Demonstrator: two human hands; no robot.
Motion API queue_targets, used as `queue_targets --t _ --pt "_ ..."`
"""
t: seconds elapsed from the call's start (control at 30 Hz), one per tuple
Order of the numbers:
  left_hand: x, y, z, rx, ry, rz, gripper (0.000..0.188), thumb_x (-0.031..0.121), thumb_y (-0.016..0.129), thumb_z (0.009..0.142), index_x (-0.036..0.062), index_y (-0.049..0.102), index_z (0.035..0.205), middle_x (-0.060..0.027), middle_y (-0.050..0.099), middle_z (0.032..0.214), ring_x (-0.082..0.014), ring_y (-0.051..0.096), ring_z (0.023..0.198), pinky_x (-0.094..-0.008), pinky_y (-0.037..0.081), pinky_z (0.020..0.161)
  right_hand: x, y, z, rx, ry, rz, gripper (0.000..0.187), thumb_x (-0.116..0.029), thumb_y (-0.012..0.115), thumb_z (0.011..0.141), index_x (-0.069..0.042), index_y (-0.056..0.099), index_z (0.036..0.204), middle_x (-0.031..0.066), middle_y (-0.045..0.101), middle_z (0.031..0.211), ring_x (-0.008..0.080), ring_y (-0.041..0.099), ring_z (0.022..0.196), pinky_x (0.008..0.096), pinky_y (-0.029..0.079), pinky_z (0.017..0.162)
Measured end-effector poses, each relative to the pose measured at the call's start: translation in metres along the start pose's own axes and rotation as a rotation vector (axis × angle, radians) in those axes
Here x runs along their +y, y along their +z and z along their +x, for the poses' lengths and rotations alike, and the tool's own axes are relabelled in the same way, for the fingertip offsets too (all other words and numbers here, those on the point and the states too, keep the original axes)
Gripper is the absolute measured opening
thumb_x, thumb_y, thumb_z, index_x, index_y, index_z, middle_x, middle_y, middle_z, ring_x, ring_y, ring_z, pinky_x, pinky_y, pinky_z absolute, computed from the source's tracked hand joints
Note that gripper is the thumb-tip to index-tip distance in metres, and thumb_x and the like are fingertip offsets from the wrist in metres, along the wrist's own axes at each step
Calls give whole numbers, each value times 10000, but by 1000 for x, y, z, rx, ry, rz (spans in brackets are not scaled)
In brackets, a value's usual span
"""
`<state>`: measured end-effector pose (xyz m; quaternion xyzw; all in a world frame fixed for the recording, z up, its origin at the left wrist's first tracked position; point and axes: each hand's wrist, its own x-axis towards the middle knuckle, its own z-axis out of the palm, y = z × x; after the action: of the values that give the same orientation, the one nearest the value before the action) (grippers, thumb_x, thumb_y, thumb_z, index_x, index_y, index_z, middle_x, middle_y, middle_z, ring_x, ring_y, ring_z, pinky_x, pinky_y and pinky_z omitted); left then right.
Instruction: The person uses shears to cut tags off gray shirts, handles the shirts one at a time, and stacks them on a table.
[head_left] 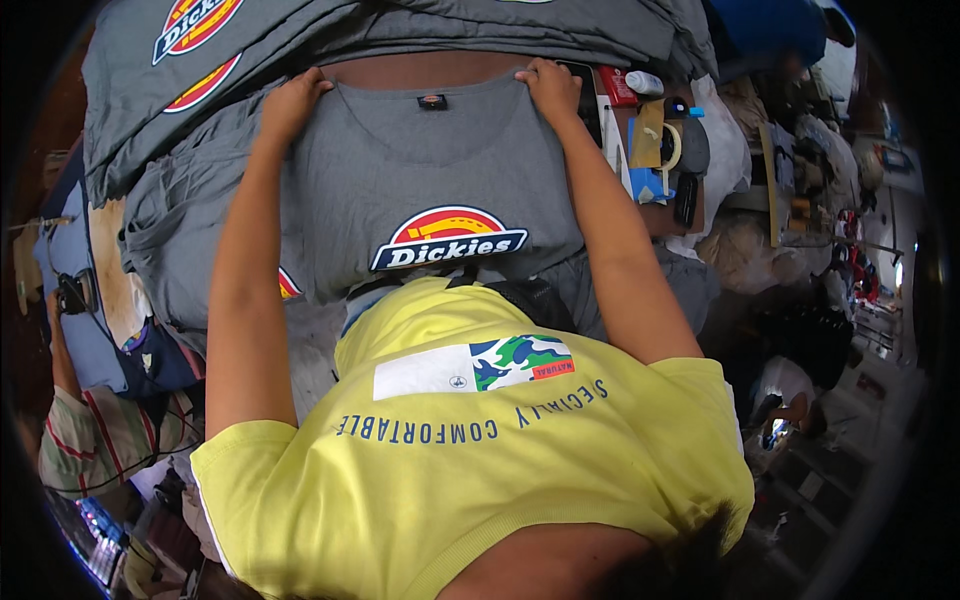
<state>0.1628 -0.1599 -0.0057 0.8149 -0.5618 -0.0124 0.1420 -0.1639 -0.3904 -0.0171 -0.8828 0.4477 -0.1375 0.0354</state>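
A grey T-shirt (440, 160) with a red, yellow and blue printed emblem lies spread in front of me, its neckline at the far side and a small dark label inside the collar. My left hand (291, 103) grips its far left shoulder, fingers closed on the cloth. At the far right shoulder my right hand (552, 92) pinches the fabric the same way. Between both hands the shoulder line is stretched out. The shirt's lower part hangs over the table's near edge against my body.
More grey T-shirts (330, 30) are heaped beyond and to the left. At right stand a red box (616, 86), a white bottle (644, 83), a tape roll (672, 147) and a dark phone-like slab (580, 90). A person in a striped shirt (110, 435) works at left; another person (785, 390) is at far right.
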Motion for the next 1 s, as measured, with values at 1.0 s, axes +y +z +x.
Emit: queue_targets --t 1.0 --pt "65 31 -88 118 -7 338 559 424 409 892 57 388 1314 -75 358 1383 -223 285 1302 -471 181 1054 3 0 -83 -44 -397 -125 567 -450 370 903 -121 322 1362 52 334 1402 209 249 1323 465 141 1070"
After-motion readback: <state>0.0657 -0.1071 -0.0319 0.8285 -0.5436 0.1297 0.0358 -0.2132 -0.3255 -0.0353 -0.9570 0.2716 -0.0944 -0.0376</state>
